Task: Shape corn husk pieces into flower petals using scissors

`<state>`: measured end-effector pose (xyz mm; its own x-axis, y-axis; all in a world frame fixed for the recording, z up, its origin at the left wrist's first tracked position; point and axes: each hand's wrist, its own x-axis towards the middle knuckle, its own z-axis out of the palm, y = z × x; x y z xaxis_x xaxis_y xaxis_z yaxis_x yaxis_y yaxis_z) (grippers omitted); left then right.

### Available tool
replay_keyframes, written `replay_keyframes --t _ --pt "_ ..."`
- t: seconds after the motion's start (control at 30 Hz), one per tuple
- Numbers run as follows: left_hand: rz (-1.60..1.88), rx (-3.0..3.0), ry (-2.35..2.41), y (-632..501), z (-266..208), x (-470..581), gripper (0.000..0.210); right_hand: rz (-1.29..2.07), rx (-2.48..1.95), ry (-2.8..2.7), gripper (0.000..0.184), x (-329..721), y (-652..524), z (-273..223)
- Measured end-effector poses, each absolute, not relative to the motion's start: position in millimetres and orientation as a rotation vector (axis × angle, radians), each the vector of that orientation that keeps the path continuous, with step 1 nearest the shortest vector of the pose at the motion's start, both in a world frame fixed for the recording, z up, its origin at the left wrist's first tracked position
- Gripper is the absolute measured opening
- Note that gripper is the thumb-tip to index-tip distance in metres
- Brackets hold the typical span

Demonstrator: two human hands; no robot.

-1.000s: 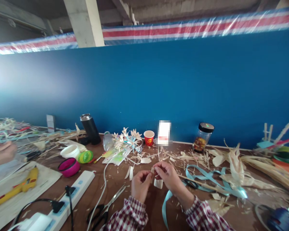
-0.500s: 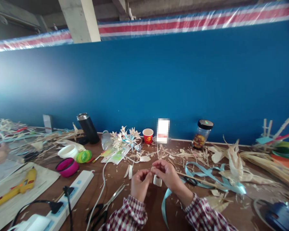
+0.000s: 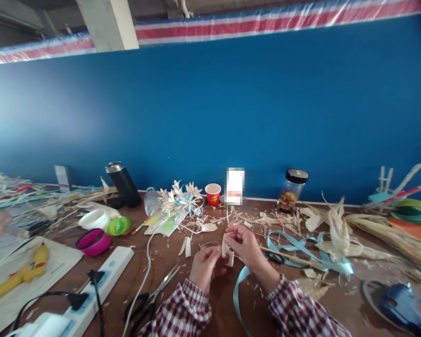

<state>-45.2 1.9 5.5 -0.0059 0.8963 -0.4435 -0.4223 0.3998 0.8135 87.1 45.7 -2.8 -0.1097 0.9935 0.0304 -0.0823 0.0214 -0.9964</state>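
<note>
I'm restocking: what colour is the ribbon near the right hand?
Light blue; the ribbon shows best in the head view.

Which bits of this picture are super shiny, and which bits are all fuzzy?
In the head view, pale glare spreads across the left of the blue wall, and the striped sheeting has shiny streaks; also in the head view, the dark-blue object at bottom right looks smeary, the white rectangle has blocky edges, and the left hand and right hand look clearer.

husk strip: matt, papery | ribbon: smooth, sl. glossy | scissor blades: shiny mtl | flask: matt, mtl rim
</note>
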Motion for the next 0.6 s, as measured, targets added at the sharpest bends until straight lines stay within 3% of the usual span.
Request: replay_keyframes --t 0.6 --pt "1.113 0.811 1.245 1.4 2.1 -47.3 0.035 1.231 -1.103 -1.33 0.029 87.2 41.8 3.2"
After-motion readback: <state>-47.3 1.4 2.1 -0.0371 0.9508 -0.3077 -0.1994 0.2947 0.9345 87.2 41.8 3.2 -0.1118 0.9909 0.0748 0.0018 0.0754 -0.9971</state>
